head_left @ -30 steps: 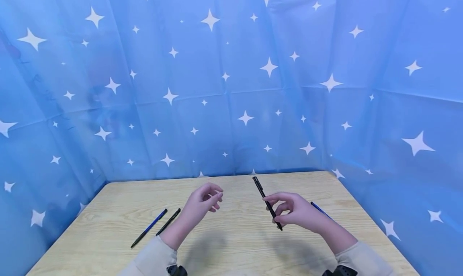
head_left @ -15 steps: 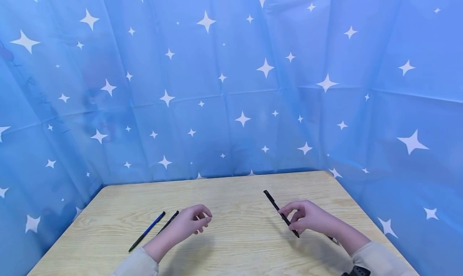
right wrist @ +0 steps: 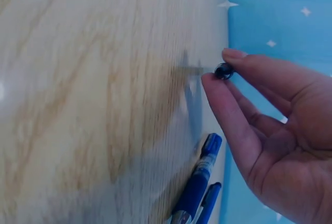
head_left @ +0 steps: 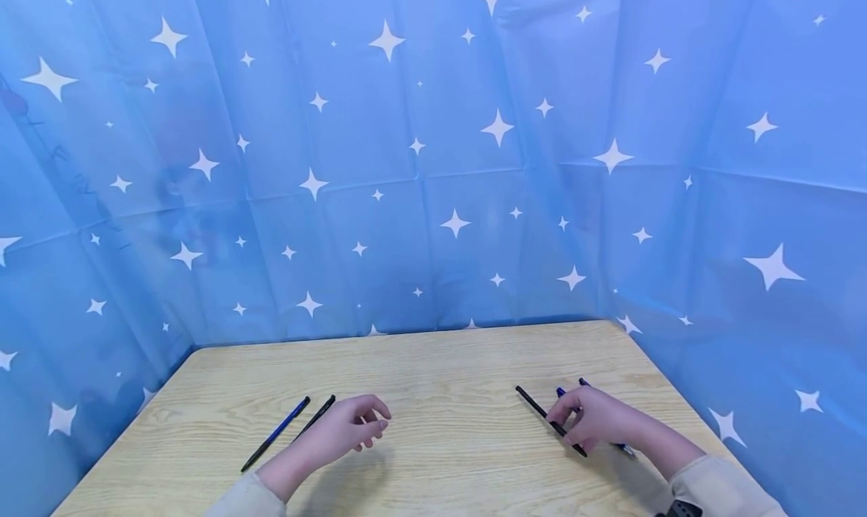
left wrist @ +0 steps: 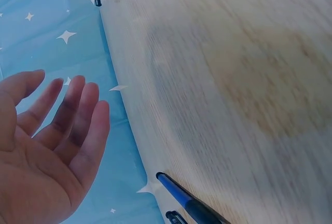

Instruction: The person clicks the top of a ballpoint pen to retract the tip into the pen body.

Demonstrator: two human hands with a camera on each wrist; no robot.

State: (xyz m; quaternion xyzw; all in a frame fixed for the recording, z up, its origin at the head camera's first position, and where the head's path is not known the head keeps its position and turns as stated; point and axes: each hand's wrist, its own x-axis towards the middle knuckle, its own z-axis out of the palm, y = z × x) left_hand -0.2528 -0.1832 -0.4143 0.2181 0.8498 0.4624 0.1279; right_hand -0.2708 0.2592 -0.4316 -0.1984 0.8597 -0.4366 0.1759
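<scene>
My right hand pinches a black pen between thumb and fingertips, low over the right side of the table. Only the end of this pen faces the right wrist view. Just below that hand lie two blue pens, one thicker with a clear section and one slimmer; the hand partly covers both in the head view. Fingers loosely bent, my left hand hovers above the table and holds nothing. Beside its wrist are a blue pen with a black lower part and a black pen, partly hidden by the forearm.
The light wood-grain table spans the lower part of the head view. A blue curtain with white stars hangs behind it and along both sides.
My right hand has moved right and down with the black pen, toward the blue pens. The left hand has shifted slightly left and lower, still holding nothing.
</scene>
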